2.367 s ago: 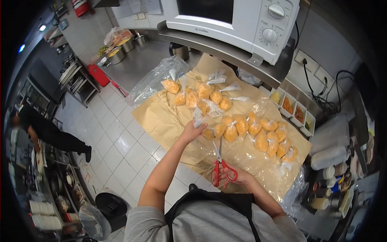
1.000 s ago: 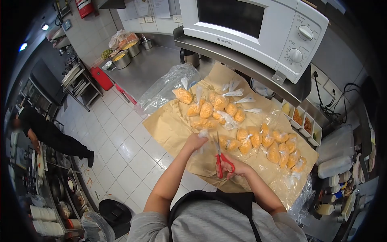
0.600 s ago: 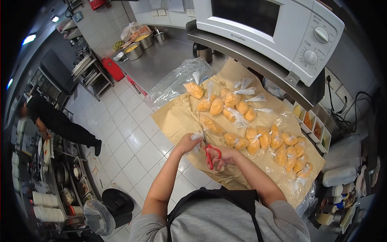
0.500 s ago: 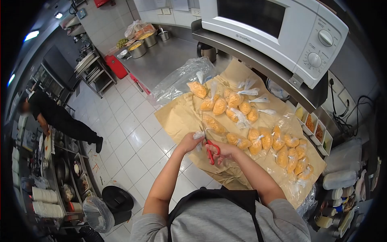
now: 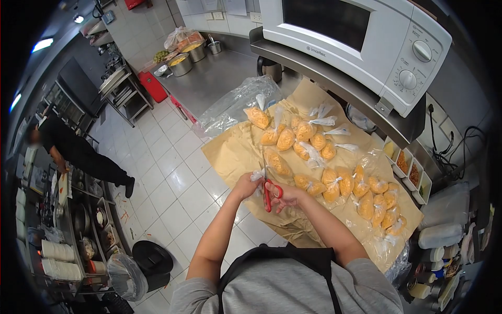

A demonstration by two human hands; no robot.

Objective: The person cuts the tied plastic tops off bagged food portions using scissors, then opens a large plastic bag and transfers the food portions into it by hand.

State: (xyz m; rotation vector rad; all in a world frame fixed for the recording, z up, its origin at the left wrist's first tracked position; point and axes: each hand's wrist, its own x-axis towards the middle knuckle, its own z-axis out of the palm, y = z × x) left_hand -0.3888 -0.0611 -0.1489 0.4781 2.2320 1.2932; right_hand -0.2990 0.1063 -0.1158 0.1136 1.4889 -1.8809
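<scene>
Near the middle of the frame, the left hand [image 5: 246,186] was pinched closed on the gathered clear end of a plastic bag of orange shredded food [image 5: 277,161], whose filled body lay on the brown paper [image 5: 225,152] just above and right of the fingers. The right hand [image 5: 288,196] was partly curled, thumb and fingers in the handles of the red-handled scissors [image 5: 267,198], with the blades pointing up the frame, right beside the left hand's grip. About two seconds earlier the scissors had been lower and well apart from that grip; now they had come up to it, and the handles stood closer together than half a second before. Whether the blades had met could not be told, as they were small and overlapped the plastic. The view had also swung, so the microwave [image 5: 334,31] sat farther right, across the upper right of the frame on its steel shelf [image 5: 340,78]. Tied bags crowded the paper: one cluster [image 5: 319,137] above right of the hands, another [image 5: 374,196] to the right, with a single bag [image 5: 309,184] close beside the scissors. A crumpled clear plastic sheet [image 5: 240,104] covered part of the steel worktop [image 5: 214,78] at upper centre, below the metal pots [image 5: 180,65]. A co-worker in black [image 5: 78,149] leaned at far left.
</scene>
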